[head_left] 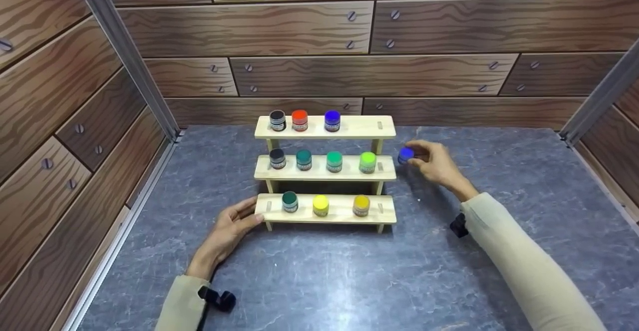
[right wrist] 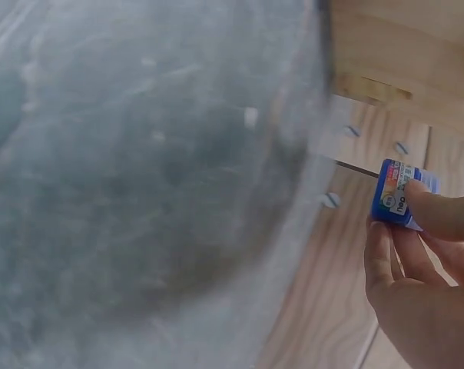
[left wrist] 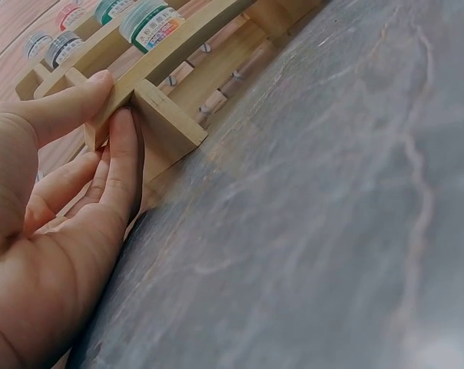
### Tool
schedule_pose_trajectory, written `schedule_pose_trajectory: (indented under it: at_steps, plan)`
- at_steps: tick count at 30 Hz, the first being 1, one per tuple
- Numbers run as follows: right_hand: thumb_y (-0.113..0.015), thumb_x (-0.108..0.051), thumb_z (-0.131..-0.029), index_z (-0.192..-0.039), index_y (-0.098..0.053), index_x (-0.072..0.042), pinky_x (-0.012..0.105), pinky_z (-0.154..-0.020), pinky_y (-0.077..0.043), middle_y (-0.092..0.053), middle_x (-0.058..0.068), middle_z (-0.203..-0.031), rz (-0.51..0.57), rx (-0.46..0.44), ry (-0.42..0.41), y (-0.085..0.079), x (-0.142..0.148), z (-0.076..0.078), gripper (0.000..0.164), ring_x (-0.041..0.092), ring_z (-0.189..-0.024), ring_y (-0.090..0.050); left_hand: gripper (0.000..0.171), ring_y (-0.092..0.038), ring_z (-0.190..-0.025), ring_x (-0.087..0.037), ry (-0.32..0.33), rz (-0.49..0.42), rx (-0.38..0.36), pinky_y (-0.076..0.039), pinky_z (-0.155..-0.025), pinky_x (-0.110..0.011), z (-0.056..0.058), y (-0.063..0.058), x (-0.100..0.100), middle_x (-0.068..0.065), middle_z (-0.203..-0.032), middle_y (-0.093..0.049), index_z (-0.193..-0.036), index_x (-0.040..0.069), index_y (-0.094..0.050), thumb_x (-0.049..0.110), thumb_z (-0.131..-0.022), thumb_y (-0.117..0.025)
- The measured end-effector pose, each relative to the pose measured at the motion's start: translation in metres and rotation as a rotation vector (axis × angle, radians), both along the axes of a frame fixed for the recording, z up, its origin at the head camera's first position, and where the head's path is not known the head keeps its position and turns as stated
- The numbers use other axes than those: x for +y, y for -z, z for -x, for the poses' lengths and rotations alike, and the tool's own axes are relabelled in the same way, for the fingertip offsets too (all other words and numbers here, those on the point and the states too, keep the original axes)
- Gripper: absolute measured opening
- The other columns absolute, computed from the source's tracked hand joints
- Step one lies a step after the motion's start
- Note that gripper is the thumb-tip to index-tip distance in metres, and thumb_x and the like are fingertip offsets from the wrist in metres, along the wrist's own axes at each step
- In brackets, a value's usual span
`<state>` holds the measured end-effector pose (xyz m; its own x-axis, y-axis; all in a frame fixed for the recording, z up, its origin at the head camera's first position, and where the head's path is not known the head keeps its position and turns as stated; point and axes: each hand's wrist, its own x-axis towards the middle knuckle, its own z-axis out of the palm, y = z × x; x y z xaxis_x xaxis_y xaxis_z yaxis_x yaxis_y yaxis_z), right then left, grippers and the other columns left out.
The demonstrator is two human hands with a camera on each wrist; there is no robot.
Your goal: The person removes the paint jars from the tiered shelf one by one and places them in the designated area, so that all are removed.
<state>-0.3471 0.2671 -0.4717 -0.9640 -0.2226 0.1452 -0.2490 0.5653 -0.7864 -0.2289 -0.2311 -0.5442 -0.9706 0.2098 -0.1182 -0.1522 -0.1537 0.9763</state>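
- The right hand (head_left: pixel 439 164) pinches a small blue jar (head_left: pixel 406 156) between its thumb and fingers.
- The blue jar sits at the tips of that hand, on the side near the wooden stand (head_left: pixel 354 127). The thumb lies over its label (right wrist: pixel 396 187), and fingers hold it from the other side.
- The left hand (head_left: pixel 224 231) grips the left end of the stand's bottom step, with its thumb on the wood and fingers tucked under it.
- The blue jar is just beside the right end of the middle step, with a small gap between them. The top step's right corner is up and to the left of it.
- On the top step, plain wood with a little slot shows to the right of the last jar (head_left: pixel 332 121), which is blue too. On the middle step, a lime green jar (head_left: pixel 367 162) stands near the right end.
- The gray table (head_left: pixel 299 281) spreads wide in front of the stand and to the right. The board wall (head_left: pixel 309 26) stands behind.
- The held jar is short and round with a deep blue top. Its label has bright colors and some letters.
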Motion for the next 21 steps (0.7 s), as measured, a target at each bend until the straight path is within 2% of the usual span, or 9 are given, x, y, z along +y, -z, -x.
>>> schedule_pose_trajectory:
  at_steps: [4, 7, 15, 21]
  plan:
    - [-0.062, 0.016, -0.095, -0.140, -0.057, 0.018, 0.048, -0.109, -0.056, -0.062, 0.040, -0.136, -0.028, -0.003, -0.034, 0.013, -0.001, 0.002, 0.045, 0.052, -0.122, -0.066, 0.073, -0.061, -0.130, -0.020, 0.007, -0.007, 0.008, -0.055, -0.108, -0.025, 0.000, 0.000, 0.000, -0.036, -0.163, -0.038, -0.162, -0.012, -0.030, -0.001, -0.100, -0.068]
    - [-0.062, 0.017, -0.095, -0.136, -0.059, 0.019, 0.055, -0.109, -0.054, -0.064, 0.039, -0.134, -0.038, 0.001, -0.055, 0.019, -0.001, 0.003, 0.041, 0.052, -0.122, -0.066, 0.073, -0.062, -0.129, -0.018, 0.018, -0.010, 0.018, -0.056, -0.107, -0.026, 0.000, 0.000, 0.001, -0.035, -0.162, -0.039, -0.162, -0.012, -0.031, 0.000, -0.100, -0.068]
    - [-0.064, 0.015, -0.093, -0.133, -0.063, 0.016, 0.059, -0.107, -0.055, -0.068, 0.036, -0.128, -0.097, -0.022, -0.070, 0.025, 0.001, 0.005, 0.040, 0.048, -0.117, -0.068, 0.072, -0.063, -0.127, -0.016, 0.020, -0.014, 0.033, -0.056, -0.107, -0.026, 0.000, 0.000, 0.002, -0.036, -0.161, -0.040, -0.161, -0.014, -0.031, -0.002, -0.100, -0.067]
    - [-0.065, 0.015, -0.092, -0.133, -0.062, 0.015, 0.060, -0.110, -0.053, -0.068, 0.036, -0.129, -0.090, -0.045, -0.071, 0.026, 0.001, 0.005, 0.042, 0.050, -0.119, -0.067, 0.072, -0.063, -0.127, -0.015, 0.025, -0.022, 0.031, -0.055, -0.108, -0.026, -0.001, 0.000, 0.001, -0.037, -0.161, -0.039, -0.161, -0.014, -0.029, -0.003, -0.100, -0.066]
